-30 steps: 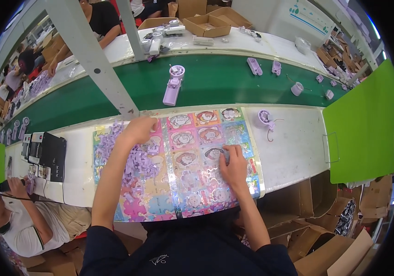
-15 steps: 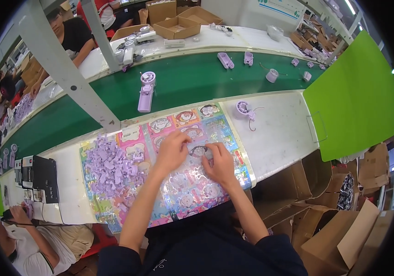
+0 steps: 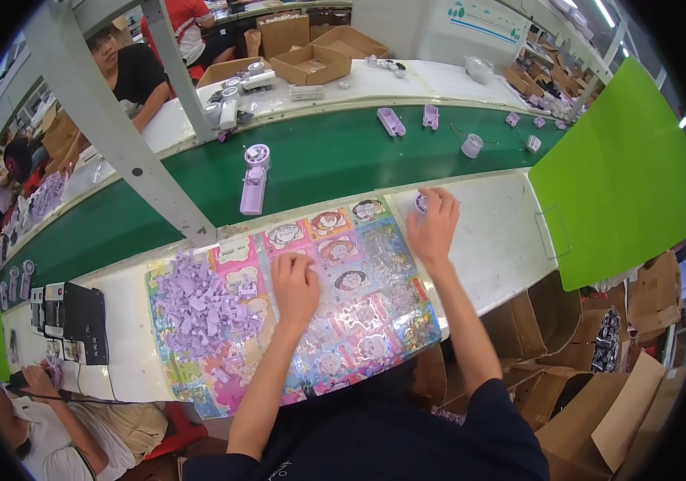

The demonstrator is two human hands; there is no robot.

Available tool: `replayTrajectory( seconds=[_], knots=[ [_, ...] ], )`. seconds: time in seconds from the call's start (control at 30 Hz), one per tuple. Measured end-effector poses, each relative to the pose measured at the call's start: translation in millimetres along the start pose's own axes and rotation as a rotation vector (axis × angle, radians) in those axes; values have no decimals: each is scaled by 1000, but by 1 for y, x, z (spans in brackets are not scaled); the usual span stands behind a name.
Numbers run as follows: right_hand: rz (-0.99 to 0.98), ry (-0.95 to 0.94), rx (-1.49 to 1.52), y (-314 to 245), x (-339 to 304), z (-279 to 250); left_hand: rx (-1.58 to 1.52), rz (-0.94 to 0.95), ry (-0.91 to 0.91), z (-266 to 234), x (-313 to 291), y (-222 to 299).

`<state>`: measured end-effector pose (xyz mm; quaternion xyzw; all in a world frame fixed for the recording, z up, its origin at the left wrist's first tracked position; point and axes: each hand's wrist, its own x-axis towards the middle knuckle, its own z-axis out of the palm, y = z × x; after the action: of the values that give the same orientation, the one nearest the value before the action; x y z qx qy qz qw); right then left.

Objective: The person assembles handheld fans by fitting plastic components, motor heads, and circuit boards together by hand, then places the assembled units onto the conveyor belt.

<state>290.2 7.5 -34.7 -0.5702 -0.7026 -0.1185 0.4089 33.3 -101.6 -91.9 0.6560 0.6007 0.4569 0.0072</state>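
Sticker sheet (image 3: 359,297) printed multicolour: pink, orange, blue panels with cartoon faces. Pile of small parts (image 3: 203,309) on it is lilac. Bench (image 3: 495,240) white; conveyor belt (image 3: 335,160) dark green; divider panel (image 3: 615,176) bright green.
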Motion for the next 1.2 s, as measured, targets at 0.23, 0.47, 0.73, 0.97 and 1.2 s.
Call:
replayTrajectory(
  seconds=[0.23, 0.47, 0.73, 0.97, 1.2],
  knots=[
    [-314, -537, -128, 49, 104, 50, -82, -119, 5, 0, 6, 0],
    [-225, -742, -334, 77, 157, 148, 64, -108, -47, 7, 13, 0],
    [-62, -819, -372, 87, 180, 191, 79, -94, -38, 9, 17, 0],
    [-357, -802, -15, 25, 132, 116, 23, -92, -20, 11, 10, -7],
    [-597, -966, 250, -50, 21, -16, 182, -60, -10, -5, 1, -4]
  ],
)
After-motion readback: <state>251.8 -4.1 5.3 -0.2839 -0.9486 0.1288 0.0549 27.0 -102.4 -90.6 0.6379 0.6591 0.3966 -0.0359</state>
